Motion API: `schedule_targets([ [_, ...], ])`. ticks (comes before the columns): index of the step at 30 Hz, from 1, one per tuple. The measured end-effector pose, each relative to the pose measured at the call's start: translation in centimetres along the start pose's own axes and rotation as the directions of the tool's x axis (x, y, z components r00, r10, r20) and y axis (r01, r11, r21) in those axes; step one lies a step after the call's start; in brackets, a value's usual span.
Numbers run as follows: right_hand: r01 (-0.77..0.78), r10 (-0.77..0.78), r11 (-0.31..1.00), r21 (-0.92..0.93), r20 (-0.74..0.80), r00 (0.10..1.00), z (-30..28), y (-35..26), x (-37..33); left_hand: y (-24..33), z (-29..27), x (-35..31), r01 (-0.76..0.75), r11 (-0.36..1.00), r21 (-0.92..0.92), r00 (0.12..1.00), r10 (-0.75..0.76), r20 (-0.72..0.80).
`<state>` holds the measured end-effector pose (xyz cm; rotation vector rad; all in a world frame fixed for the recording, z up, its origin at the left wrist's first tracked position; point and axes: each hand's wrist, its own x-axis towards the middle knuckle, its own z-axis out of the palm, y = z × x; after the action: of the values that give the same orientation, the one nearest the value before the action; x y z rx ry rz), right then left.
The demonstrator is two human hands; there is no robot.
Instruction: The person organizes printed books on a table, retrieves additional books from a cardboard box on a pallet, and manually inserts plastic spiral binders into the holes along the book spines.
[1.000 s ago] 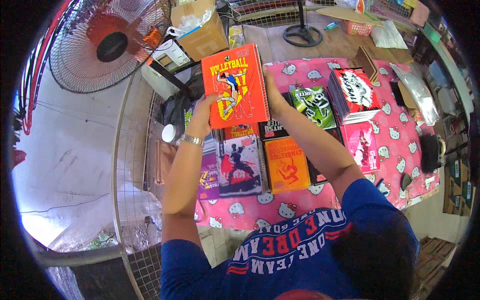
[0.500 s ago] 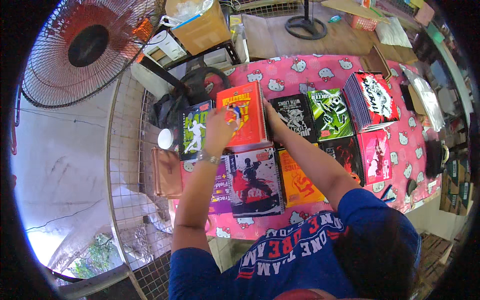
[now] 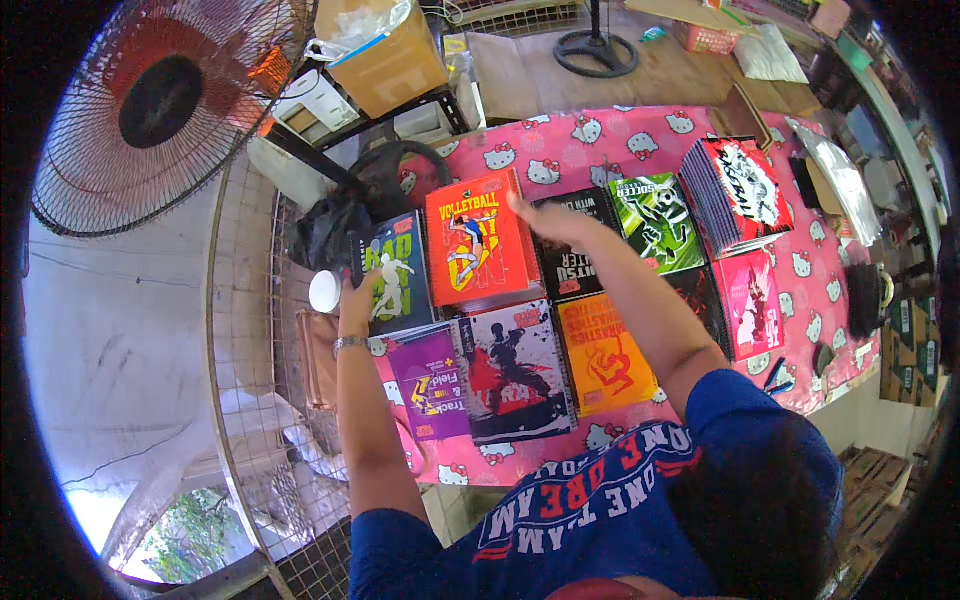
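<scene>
My left hand [image 3: 358, 300] is at the left edge of a dark blue notebook [image 3: 405, 300] with a white racket-player figure, its fingers closed over that edge. To the right lies a stack of red spiral notebooks [image 3: 480, 262] with a volleyball player on the cover. My right hand [image 3: 550, 222] rests at the upper right of this stack, fingers stretched along its edge and partly hidden. Beneath my right forearm is a black notebook [image 3: 575, 262]. In the nearer row are a purple notebook [image 3: 432, 385], a white, black and red one [image 3: 517, 370] and an orange one [image 3: 607, 352].
Further right lie a green notebook [image 3: 655, 225], a tall notebook stack [image 3: 740, 195] and a pink notebook [image 3: 748, 305]. A white round lid [image 3: 324, 292] and brown bag [image 3: 318, 350] sit at the table's left edge. A fan [image 3: 160, 100] and cardboard box [image 3: 390, 65] stand beyond.
My left hand has moved off the red notebook, left to the dark blue notebook's edge. My right hand has shifted up and left, onto the red stack's upper corner.
</scene>
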<state>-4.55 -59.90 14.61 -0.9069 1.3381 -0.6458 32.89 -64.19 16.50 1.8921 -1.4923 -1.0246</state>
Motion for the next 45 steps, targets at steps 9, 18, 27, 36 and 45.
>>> schedule_targets([
  [9, 0.091, -0.111, 0.989, 0.119, 0.178, 0.978, -3.7, -2.1, 8.1, 0.1, 0.2, 0.2, 0.010, 1.000, 0.007, 0.999, -0.010, -0.031],
  [18, 0.226, -0.215, 0.972, -0.060, 0.151, 0.965, -3.4, -0.2, 8.1, 1.1, 1.4, -1.0, 0.025, 0.998, -0.064, 1.000, -0.024, 0.019],
  [27, 0.534, -0.734, 0.660, -0.529, -0.302, 0.608, -1.1, -2.3, 3.1, -2.4, -0.9, 0.9, -0.069, 0.990, 0.124, 0.996, 0.076, -0.051],
  [36, 0.414, -0.670, 0.741, -0.529, -0.534, 0.515, -6.9, 18.7, -29.1, 6.3, 5.1, -17.4, -0.660, 0.717, 0.224, 0.722, 0.688, -0.074],
  [45, 0.270, -0.626, 0.780, -0.565, -0.708, 0.326, -10.2, 29.0, -50.1, 8.2, 22.2, -37.1, -0.748, 0.662, 0.051, 0.658, 0.730, 0.183],
])
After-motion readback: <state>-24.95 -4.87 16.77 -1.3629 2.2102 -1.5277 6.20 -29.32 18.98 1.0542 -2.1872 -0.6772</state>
